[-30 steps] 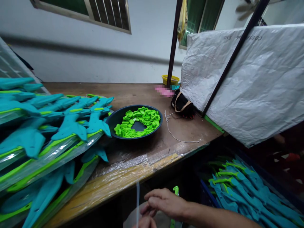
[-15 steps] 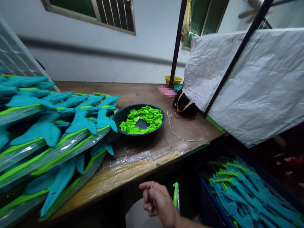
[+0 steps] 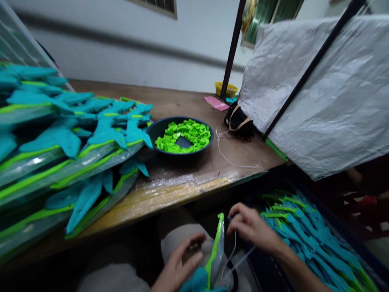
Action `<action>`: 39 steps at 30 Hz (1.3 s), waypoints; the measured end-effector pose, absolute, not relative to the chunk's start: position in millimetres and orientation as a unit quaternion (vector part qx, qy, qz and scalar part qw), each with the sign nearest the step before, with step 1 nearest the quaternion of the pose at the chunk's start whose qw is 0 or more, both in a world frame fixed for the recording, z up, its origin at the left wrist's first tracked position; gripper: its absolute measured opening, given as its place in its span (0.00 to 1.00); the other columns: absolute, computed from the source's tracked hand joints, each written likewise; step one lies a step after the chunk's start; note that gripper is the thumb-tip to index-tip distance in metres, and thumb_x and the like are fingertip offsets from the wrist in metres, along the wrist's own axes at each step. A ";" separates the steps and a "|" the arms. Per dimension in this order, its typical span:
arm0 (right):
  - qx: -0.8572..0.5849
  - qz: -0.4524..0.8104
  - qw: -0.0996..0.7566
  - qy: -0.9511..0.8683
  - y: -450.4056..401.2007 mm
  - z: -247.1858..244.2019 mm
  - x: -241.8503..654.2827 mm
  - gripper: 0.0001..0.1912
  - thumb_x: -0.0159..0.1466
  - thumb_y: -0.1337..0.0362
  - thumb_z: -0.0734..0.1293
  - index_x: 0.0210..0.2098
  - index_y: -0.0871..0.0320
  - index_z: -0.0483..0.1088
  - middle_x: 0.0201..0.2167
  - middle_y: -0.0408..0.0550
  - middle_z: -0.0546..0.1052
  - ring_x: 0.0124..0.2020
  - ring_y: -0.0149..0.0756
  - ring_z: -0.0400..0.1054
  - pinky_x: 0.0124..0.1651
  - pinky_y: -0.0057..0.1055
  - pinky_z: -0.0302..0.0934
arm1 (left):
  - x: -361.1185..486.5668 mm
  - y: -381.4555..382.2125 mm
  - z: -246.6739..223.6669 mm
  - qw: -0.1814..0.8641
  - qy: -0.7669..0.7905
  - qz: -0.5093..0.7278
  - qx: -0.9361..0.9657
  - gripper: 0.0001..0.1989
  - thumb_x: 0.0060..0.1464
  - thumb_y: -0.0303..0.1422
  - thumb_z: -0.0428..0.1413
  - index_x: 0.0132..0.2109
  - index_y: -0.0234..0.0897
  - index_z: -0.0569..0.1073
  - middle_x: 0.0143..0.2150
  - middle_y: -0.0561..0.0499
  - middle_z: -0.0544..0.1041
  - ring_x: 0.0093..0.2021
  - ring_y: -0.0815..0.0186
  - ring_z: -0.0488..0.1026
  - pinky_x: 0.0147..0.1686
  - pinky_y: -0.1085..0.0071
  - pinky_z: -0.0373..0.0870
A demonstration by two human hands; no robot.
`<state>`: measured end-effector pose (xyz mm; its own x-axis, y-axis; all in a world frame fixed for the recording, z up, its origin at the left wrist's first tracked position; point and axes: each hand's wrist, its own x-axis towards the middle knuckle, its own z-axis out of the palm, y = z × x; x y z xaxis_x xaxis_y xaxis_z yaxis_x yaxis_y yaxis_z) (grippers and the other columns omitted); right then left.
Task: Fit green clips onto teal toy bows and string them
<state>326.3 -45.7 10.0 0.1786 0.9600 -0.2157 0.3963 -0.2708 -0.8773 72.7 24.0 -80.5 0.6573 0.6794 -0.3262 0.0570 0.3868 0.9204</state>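
Observation:
Low in the view, my left hand [image 3: 182, 263] is beside a green and teal plastic piece [image 3: 215, 251] with a clear part, its fingers curved and apart with nothing seen between them. To the right of the piece's upper end, my right hand [image 3: 251, 227] pinches a thin white string [image 3: 234, 247] that hangs down toward my lap. The piece stands roughly upright over my legs, its lower end partly hidden by my left hand and the frame edge. On the table, a dark bowl [image 3: 152, 132] holds many small bright green parts [image 3: 197, 134].
Teal and green pieces [image 3: 103, 129] are piled on the table [image 3: 182, 99] at left. A blue crate [image 3: 258, 263] at right holds more. Behind are a black bundle [image 3: 239, 121], loose string, a pink sheet, a yellow bowl [image 3: 226, 89] and a large white wrapped block [image 3: 328, 89].
My left hand has come into view beside the green and teal piece. The right hand has moved right, now pinching at the string. The view has tilted down slightly.

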 end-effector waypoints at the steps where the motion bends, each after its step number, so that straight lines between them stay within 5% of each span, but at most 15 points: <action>1: -0.745 0.267 0.298 -0.534 -53.1 14.6 347.8 0.10 0.64 0.58 0.63 0.36 0.58 0.70 0.25 0.46 0.76 0.22 0.30 0.62 0.29 0.27 0.56 | 76.1 30.3 -82.0 0.746 0.373 0.219 0.507 0.30 0.53 0.51 0.64 0.56 0.35 0.77 0.61 0.37 0.75 0.64 0.47 0.69 0.68 0.52 0.58; 4: -0.809 0.114 0.263 -0.513 -69.7 21.4 395.3 0.09 0.64 0.60 0.63 0.31 0.57 0.69 0.28 0.52 0.74 0.30 0.38 0.66 0.36 0.33 0.56 | 99.9 46.2 -95.1 0.763 0.403 0.169 0.476 0.32 0.47 0.49 0.67 0.55 0.33 0.77 0.62 0.36 0.74 0.65 0.46 0.68 0.69 0.53 0.56; 9: -0.770 0.121 0.271 -0.565 -78.1 -5.2 381.0 0.09 0.68 0.63 0.63 0.34 0.56 0.74 0.33 0.49 0.75 0.36 0.38 0.70 0.41 0.32 0.59 | 150.4 47.0 -119.3 0.823 0.376 0.053 0.421 0.28 0.35 0.44 0.72 0.41 0.30 0.77 0.49 0.33 0.80 0.52 0.43 0.76 0.57 0.50 0.69; 13: -0.737 0.151 0.291 -0.591 -68.8 -39.5 338.4 0.09 0.69 0.69 0.63 0.34 0.56 0.74 0.33 0.44 0.74 0.35 0.33 0.71 0.38 0.26 0.60 | 169.1 34.7 -118.6 0.867 0.327 0.021 0.377 0.32 0.37 0.49 0.68 0.45 0.32 0.71 0.38 0.40 0.80 0.34 0.55 0.79 0.39 0.56 0.77; 18: -0.741 0.105 0.322 -0.580 -50.6 -53.8 318.6 0.09 0.72 0.69 0.61 0.35 0.58 0.70 0.34 0.45 0.72 0.35 0.33 0.69 0.39 0.27 0.59 | 174.7 24.0 -110.5 0.832 0.333 0.119 0.427 0.30 0.46 0.51 0.63 0.48 0.36 0.66 0.32 0.52 0.75 0.26 0.66 0.73 0.28 0.69 0.70; 26: -0.733 0.006 0.293 -0.614 -35.6 -49.4 308.1 0.08 0.71 0.69 0.61 0.35 0.59 0.69 0.33 0.45 0.71 0.31 0.33 0.66 0.36 0.29 0.55 | 181.7 8.9 -110.3 0.727 0.351 0.223 0.546 0.18 0.55 0.44 0.54 0.45 0.35 0.71 0.35 0.49 0.74 0.31 0.62 0.71 0.35 0.65 0.69; 33: -0.736 -0.058 0.243 -0.629 -36.3 -51.1 302.1 0.11 0.72 0.70 0.59 0.32 0.59 0.67 0.32 0.46 0.69 0.31 0.34 0.64 0.36 0.32 0.53 | 176.8 4.6 -105.1 0.677 0.361 0.235 0.597 0.23 0.56 0.45 0.51 0.51 0.33 0.73 0.48 0.41 0.78 0.48 0.55 0.74 0.52 0.61 0.68; 39: -0.729 -0.098 0.209 -0.645 -38.5 -45.1 300.4 0.14 0.72 0.71 0.58 0.30 0.58 0.65 0.31 0.47 0.67 0.32 0.36 0.63 0.37 0.33 0.53 | 177.1 0.7 -103.4 0.660 0.365 0.221 0.618 0.26 0.58 0.46 0.50 0.54 0.30 0.72 0.51 0.37 0.78 0.50 0.52 0.74 0.54 0.57 0.68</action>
